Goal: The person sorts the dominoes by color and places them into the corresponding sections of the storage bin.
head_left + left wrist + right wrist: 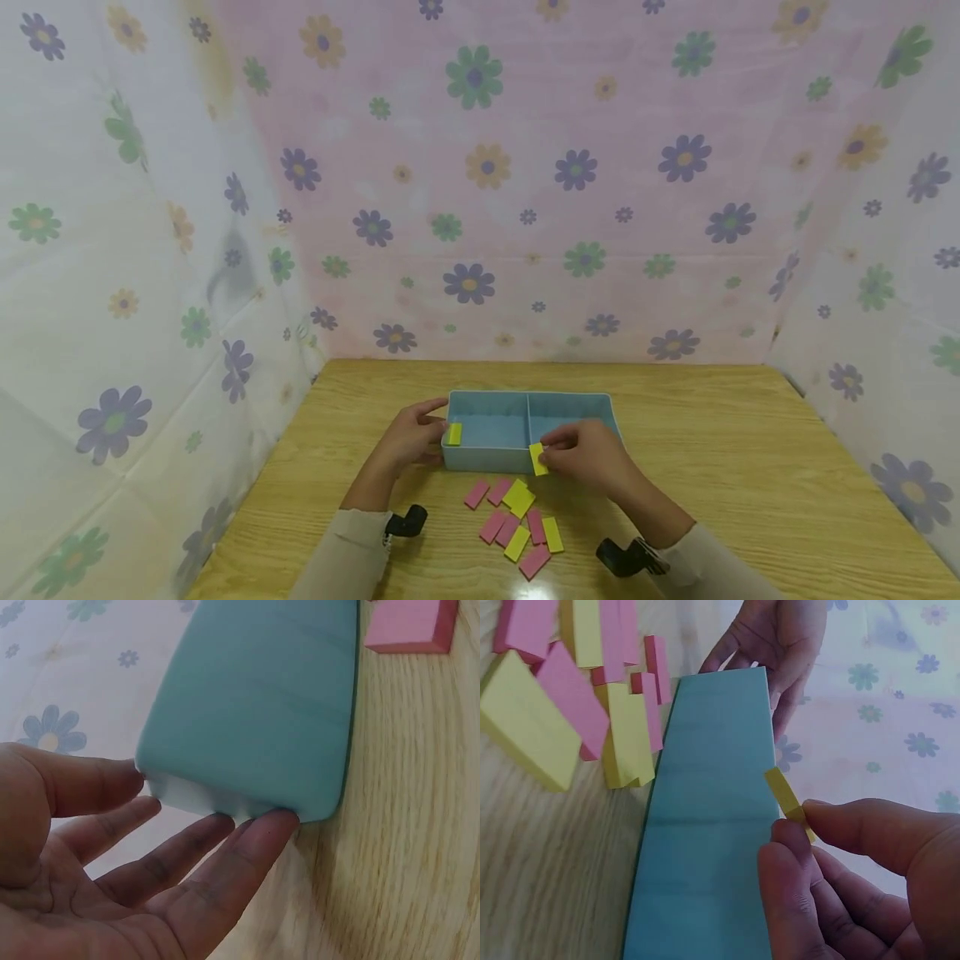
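A light blue box (480, 460) with two compartments stands on the table. My left hand (411, 435) is at its left end; in the left wrist view (172, 862) the fingertips touch the end wall, fingers spread and fairly straight. One yellow block (454, 434) stands inside the left compartment against that end. My right hand (588, 454) pinches another yellow block (538, 459) between thumb and fingers, at the box's front rim near the divider. In the right wrist view this small block (786, 796) is tilted beside the rim.
Several pink blocks (535, 562) and yellow blocks (552, 534) lie loosely in front of the box, some overlapping. The wooden table (712, 467) extends to both sides. Flower-patterned cloth (525, 167) hangs behind and at both sides.
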{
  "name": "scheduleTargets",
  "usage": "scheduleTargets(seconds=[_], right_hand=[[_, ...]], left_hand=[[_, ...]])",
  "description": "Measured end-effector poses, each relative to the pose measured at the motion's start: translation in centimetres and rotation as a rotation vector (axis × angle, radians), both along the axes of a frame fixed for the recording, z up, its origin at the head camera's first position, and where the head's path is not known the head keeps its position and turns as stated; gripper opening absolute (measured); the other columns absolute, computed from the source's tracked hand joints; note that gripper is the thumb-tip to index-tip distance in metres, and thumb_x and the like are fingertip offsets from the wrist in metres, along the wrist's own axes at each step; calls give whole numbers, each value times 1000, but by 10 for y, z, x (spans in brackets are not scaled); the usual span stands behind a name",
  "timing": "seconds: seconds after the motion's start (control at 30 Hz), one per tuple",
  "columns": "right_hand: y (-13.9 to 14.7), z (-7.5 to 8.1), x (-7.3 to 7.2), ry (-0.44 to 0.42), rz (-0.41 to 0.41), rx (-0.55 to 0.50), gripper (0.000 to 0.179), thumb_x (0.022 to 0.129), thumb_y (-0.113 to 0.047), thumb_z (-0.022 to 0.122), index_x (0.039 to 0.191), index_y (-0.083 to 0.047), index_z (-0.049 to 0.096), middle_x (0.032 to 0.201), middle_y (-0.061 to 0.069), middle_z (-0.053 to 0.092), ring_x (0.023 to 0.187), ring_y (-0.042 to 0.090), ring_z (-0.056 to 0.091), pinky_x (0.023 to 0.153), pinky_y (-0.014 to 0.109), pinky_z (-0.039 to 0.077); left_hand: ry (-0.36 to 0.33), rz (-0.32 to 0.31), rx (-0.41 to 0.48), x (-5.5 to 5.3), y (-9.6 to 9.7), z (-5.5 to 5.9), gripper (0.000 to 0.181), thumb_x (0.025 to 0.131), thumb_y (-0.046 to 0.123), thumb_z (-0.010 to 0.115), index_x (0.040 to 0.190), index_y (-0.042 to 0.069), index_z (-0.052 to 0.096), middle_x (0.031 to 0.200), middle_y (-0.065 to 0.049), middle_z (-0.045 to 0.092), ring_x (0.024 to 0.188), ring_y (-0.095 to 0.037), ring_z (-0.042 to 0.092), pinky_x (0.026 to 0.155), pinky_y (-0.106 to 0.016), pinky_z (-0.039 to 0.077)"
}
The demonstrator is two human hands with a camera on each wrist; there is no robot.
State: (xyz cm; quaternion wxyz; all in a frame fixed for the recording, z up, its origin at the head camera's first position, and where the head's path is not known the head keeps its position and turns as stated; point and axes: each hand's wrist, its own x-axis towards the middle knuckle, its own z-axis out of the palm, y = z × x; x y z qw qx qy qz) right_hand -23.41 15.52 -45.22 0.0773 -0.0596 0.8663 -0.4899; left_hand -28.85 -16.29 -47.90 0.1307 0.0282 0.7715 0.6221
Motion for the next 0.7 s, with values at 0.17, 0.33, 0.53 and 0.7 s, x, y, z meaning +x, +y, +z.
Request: scheduleTargets(seconds=[0.17, 0.33, 0.53, 0.7], right_hand=[[-7, 5, -8, -29, -15, -81, 23, 91, -20, 80, 110, -7, 79, 94, 5, 77, 84, 23, 76, 73, 37, 64], [-16, 11, -17, -36, -1, -122, 24, 91, -20, 80, 111, -6, 78, 95, 6, 77, 88, 29, 76, 77, 42, 64], [-24, 19, -24, -48, 0, -142, 23, 93, -16, 77, 112, -3, 77, 96, 9, 77, 88, 30, 76, 79, 44, 64], [-32, 22, -32, -62, -2, -124, 21, 93, -16, 78, 110, -5, 78, 97, 8, 77, 87, 28, 77, 77, 41, 64]], left_hand=[[-6, -9, -4, 0, 1, 1, 57, 106, 12, 58, 159, 20, 43, 143, -28, 57, 112, -39, 70, 72, -49, 64], [-3, -2, -17, 0, 0, 2, 56, 106, 11, 57, 159, 22, 44, 143, -27, 57, 112, -36, 70, 71, -47, 64], [-3, -9, -22, 1, 2, 3, 56, 106, 11, 56, 160, 20, 43, 144, -28, 57, 112, -37, 70, 71, -45, 64], [-9, -6, -19, 2, 2, 3, 56, 106, 11, 56, 160, 20, 43, 145, -28, 56, 113, -38, 69, 72, -45, 64]])
